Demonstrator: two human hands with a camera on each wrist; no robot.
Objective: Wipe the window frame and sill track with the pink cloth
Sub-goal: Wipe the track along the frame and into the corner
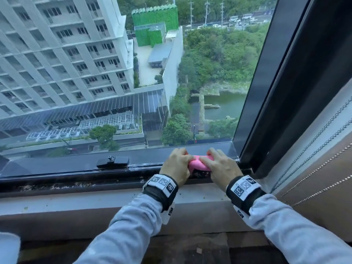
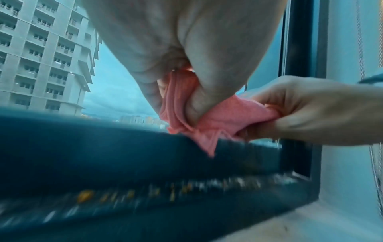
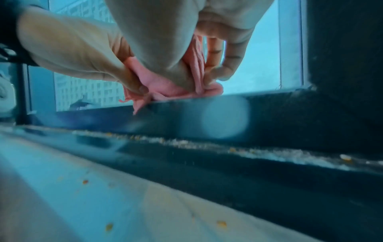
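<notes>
High-rise window glass fills the upper head view; dark window frame runs across the middle, latch left of centre. Sill track below holds gritty debris. Pink cloth, bunched, sits on the frame rail at lower right. Left hand and right hand both pinch it, grips curled around the fabric.
</notes>
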